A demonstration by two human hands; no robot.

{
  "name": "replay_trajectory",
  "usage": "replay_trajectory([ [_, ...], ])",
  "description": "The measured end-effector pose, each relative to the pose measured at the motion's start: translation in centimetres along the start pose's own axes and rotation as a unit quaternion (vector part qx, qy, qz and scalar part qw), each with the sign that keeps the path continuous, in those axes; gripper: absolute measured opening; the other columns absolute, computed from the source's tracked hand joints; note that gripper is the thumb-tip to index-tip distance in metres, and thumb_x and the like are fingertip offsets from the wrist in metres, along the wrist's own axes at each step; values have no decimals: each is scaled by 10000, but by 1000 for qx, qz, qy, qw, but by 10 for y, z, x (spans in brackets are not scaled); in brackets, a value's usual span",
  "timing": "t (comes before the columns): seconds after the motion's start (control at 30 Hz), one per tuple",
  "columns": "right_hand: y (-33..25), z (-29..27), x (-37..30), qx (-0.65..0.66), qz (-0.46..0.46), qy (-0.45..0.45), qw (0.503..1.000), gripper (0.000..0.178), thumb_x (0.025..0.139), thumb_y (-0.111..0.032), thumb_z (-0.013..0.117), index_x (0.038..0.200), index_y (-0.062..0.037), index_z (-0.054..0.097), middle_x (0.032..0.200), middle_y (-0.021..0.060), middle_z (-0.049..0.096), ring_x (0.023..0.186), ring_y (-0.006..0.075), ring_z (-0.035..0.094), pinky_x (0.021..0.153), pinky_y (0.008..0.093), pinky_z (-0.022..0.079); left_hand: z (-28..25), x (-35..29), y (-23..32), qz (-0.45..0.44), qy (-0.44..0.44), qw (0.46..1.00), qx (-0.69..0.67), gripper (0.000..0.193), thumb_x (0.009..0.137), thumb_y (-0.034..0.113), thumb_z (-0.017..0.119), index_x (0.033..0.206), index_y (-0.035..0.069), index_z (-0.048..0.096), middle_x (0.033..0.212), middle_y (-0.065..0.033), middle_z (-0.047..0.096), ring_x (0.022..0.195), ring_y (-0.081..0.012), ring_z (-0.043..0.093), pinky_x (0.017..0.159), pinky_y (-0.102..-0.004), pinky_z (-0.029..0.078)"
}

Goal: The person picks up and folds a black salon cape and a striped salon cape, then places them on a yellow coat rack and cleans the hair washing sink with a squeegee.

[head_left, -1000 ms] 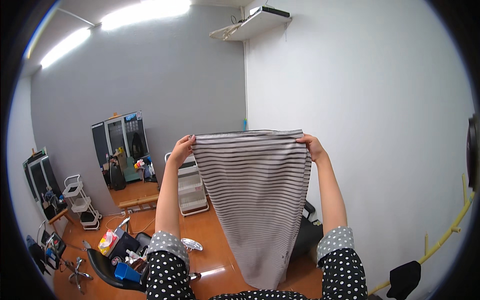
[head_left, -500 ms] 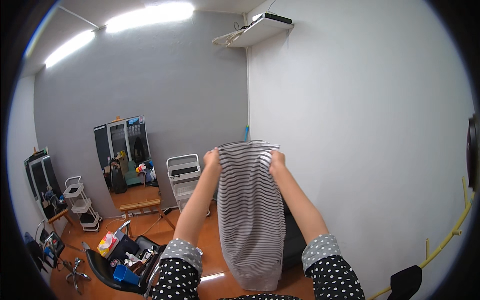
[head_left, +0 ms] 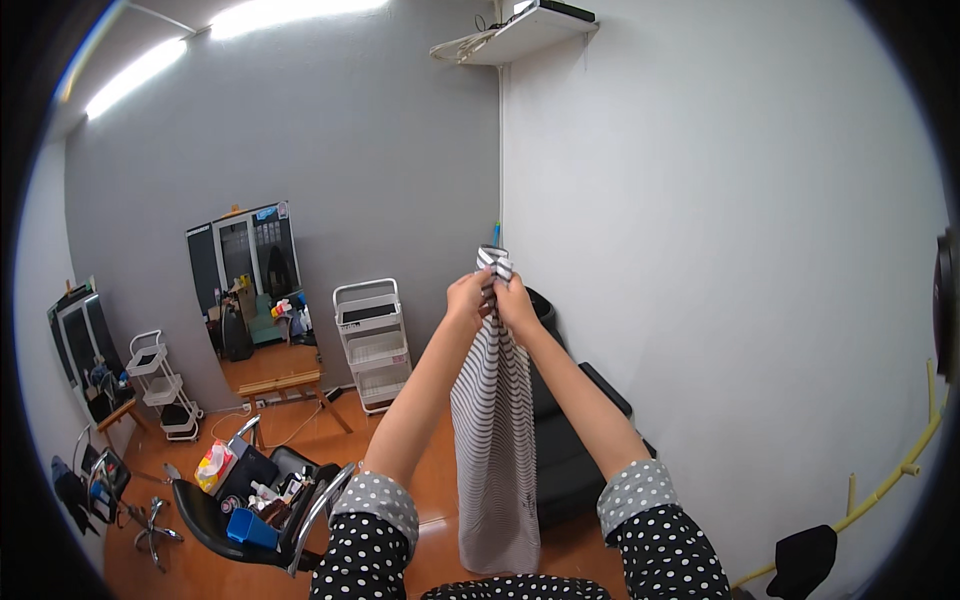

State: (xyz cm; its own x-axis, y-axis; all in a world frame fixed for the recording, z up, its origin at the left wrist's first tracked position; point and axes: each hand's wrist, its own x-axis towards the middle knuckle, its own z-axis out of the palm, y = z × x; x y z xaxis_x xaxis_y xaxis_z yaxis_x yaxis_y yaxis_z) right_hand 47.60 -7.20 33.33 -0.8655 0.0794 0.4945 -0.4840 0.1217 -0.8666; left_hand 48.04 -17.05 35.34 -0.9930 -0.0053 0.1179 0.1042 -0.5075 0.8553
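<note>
The left hand (head_left: 467, 300) and the right hand (head_left: 517, 304) meet at the upper part of the striped cloth (head_left: 492, 440), each closed on bunched fabric, the fingers nearly touching. A short banded fold stands above the grip, while the rest hangs below in a long, narrow drape; whether its lower end clears the floor, I cannot tell. The step in hand looks like drawing the top edge together; the next move seems to call for one hand taking the whole bunch so the other can come free. Just beyond the cloth and to its right is black padded furniture (head_left: 575, 470). Left of the cloth stands a white trolley (head_left: 380, 352), and lower left a black chair (head_left: 195, 510) bears a blue container (head_left: 252, 530). Far right of the cloth runs a yellow rack (head_left: 882, 496)
</note>
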Motion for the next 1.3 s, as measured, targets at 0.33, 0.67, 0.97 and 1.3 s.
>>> replay_trajectory([
  [0.33,-28,5,-6,-140,-12,-31,990,380,807,-105,534,1075,103,364,1007,267,560,911,330,591,764,364,477,5,-32,31,86,-47,975,202,433,796,320,663,1072,-7,598,1019,-86,614,925,-176,550,768,-278,401],
  [0.67,-45,22,19,8,41,194,980,348,817,-62,459,1106,115,380,1109,303,496,1063,360,519,878,388,421,-65,-76,-137,360,169,817,418,824,774,377,665,1328,-14,197,1291,-242,386,1208,-365,378,970,-454,301],
  [0.97,-76,65,10,20,14,250,968,360,851,-37,394,1150,123,273,1069,321,502,963,407,561,837,427,455,-99,-84,-236,182,269,810,487,729,744,127,638,1345,9,241,1179,-202,539,1092,-336,515,886,-419,352],
  [1.3,-67,20,17,229,-12,272,935,314,792,-20,430,1096,53,402,1052,152,512,965,223,520,851,311,405,-251,-62,-381,-133,334,891,276,470,778,170,567,1217,35,471,1148,-211,556,1035,-362,544,871,-426,440],
])
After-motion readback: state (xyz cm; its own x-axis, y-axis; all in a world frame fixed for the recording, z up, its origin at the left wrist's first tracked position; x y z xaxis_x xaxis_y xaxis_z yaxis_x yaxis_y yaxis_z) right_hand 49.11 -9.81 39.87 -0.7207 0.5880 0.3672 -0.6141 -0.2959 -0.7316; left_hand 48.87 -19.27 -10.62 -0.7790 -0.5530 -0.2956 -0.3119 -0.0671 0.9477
